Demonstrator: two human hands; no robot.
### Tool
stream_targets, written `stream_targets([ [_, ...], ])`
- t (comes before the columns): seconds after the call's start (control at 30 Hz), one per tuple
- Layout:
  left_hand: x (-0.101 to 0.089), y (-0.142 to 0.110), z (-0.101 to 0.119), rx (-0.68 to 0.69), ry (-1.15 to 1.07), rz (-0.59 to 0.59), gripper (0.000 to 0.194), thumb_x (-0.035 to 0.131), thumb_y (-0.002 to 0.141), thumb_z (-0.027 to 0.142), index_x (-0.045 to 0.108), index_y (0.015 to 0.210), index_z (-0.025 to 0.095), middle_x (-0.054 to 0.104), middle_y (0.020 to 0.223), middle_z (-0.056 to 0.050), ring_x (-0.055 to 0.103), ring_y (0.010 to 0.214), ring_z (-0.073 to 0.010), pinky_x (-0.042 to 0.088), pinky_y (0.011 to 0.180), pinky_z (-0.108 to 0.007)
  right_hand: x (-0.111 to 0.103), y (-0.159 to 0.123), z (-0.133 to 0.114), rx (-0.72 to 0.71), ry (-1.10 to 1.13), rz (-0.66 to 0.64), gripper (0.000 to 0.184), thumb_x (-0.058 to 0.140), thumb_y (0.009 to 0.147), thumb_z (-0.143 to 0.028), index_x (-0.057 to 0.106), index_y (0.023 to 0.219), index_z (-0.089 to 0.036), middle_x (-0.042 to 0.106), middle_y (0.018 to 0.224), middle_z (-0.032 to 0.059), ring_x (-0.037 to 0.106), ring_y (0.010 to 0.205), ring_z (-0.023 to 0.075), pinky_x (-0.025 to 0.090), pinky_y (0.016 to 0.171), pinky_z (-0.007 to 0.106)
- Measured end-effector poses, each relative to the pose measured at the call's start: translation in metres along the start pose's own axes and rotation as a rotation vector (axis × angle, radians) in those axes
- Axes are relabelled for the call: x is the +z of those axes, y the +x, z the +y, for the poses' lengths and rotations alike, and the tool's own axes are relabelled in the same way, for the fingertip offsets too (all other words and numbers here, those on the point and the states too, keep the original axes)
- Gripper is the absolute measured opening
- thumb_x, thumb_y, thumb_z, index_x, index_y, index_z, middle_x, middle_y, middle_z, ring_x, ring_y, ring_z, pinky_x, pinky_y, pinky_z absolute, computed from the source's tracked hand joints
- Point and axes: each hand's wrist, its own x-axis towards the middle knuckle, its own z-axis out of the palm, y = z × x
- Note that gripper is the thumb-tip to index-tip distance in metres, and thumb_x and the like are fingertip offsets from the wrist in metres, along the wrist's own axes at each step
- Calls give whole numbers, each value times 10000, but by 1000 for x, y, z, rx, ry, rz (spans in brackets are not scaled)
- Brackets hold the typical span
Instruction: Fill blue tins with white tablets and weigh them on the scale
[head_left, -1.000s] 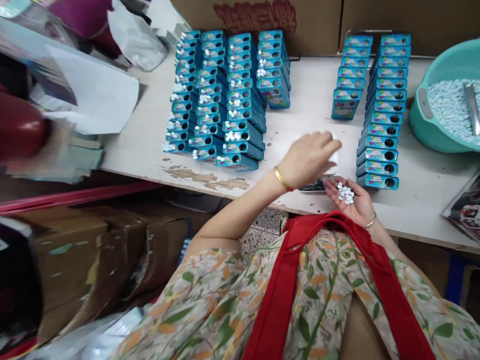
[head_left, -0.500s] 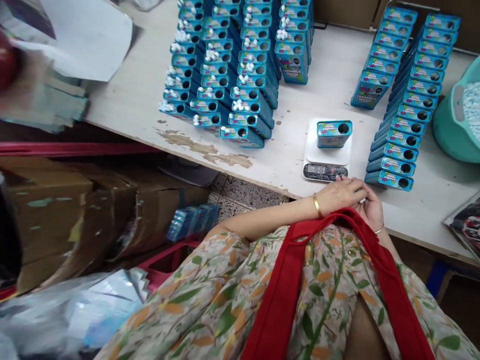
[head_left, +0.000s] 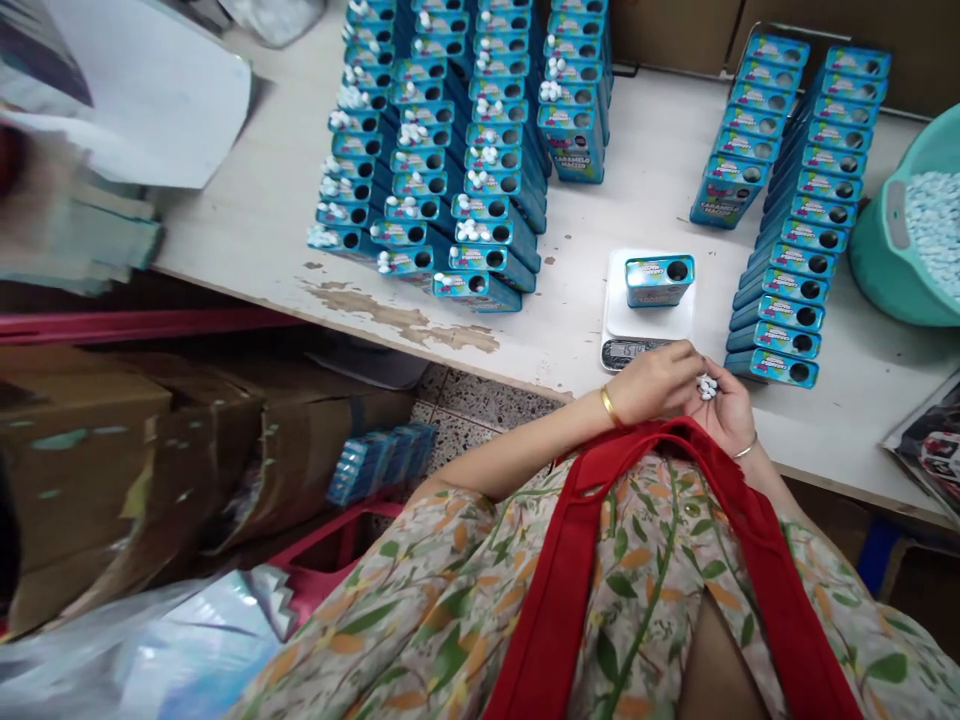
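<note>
Small white candies (head_left: 706,387) lie in the cupped palm of my right hand (head_left: 735,415), close to the table's front edge. My left hand (head_left: 654,383), with a gold bangle at the wrist, reaches across to that palm. Its fingers are curled together beside the candies, and what they pinch, if anything, is hidden. Just beyond my hands a white kitchen scale (head_left: 616,318) carries an upright blue tin (head_left: 660,285) with a round dark opening in its top. My left hand covers part of the scale's front panel, though some display digits still show.
Rows of blue tins (head_left: 487,230) with candies on their tops stand left of the scale. More tins (head_left: 784,315) line the right, beside a teal tub (head_left: 889,250) full of candies. Cardboard boxes (head_left: 82,470) and a pink frame (head_left: 330,555) are below the table, left.
My hands have parted slightly, and the candies in my right palm now show. My left hand has moved over part of the scale's front panel. The view has shifted slightly.
</note>
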Motion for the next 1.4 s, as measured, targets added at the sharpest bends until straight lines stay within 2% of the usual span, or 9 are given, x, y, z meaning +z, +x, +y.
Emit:
stream_targets([
  [0.1, -37, 15, -9, 25, -91, 148, 123, 510, 1020, 203, 626, 1027, 161, 656, 963, -57, 634, 861, -130, 548, 773, -255, 13, 4, 1, -35, -14, -61, 267, 410, 1009, -149, 663, 926, -179, 799, 842, 29, 785, 798, 123, 673, 801, 257],
  [0.23, -76, 43, -25, -110, 114, 212, 153, 477, 1023, 198, 629, 1030, 181, 655, 1022, -73, 624, 909, -162, 519, 783, -303, 17, 5, 1, -4, -104, -131, 262, 435, 1003, -181, 693, 958, -169, 818, 981, 78, 791, 1009, 171, 654, 941, 310],
  [0.33, -83, 55, -39, -171, 244, 165, 167, 475, 1026, 214, 639, 1053, 194, 658, 1059, -72, 630, 953, -180, 514, 813, -323, 11, 6, 1, 10, -119, -150, 199, 499, 975, -191, 697, 976, -169, 818, 1001, 83, 788, 1035, 177, 638, 978, 309],
  [0.43, -82, 58, -48, -137, 255, 165, 212, 458, 1062, 291, 646, 1061, 193, 677, 1028, -67, 633, 935, -178, 528, 821, -336, 6, 8, 0, 5, -111, -156, 183, 523, 964, -205, 698, 997, -162, 815, 1005, 92, 788, 1035, 185, 629, 1000, 327],
  [0.57, -92, 49, -51, -41, 153, 376, 281, 424, 1104, 365, 647, 1027, 212, 695, 924, -32, 628, 812, -134, 540, 726, -315, 7, 8, -2, 26, -120, -118, 234, 477, 973, -194, 703, 986, -138, 813, 990, 109, 793, 1016, 201, 650, 942, 315],
  [0.7, -105, 28, -63, -175, 125, 465, 339, 387, 1113, 485, 613, 1105, 233, 688, 983, -10, 607, 805, -115, 536, 695, -314, 4, 2, -7, 44, -160, -110, 237, 479, 976, -197, 699, 1038, -134, 807, 1069, 127, 783, 1057, 200, 646, 948, 311],
  [0.97, -93, -8, -87, -216, 189, 347, 451, 338, 1072, 603, 563, 1276, 269, 659, 1220, -54, 552, 1132, -222, 506, 1016, -473, -15, -13, -14, 32, -227, -62, 247, 510, 951, -198, 698, 1100, -140, 797, 1138, 137, 777, 1077, 197, 647, 956, 322],
  [1.13, -84, -8, -83, -223, 256, 353, 494, 289, 1091, 563, 576, 1327, 237, 634, 1296, -109, 586, 1253, -251, 478, 1072, -477, -16, -16, -11, 12, -245, -73, 258, 487, 956, -194, 701, 1093, -152, 803, 1114, 119, 779, 1070, 190, 646, 960, 324],
  [1.4, -75, 5, -78, -190, 313, 227, 508, 276, 1090, 523, 559, 1426, 269, 586, 1447, -141, 554, 1348, -268, 425, 1125, -498, -13, -17, -11, 4, -251, -79, 255, 505, 940, -192, 712, 1075, -126, 800, 1119, 133, 782, 1067, 205, 648, 951, 316],
])
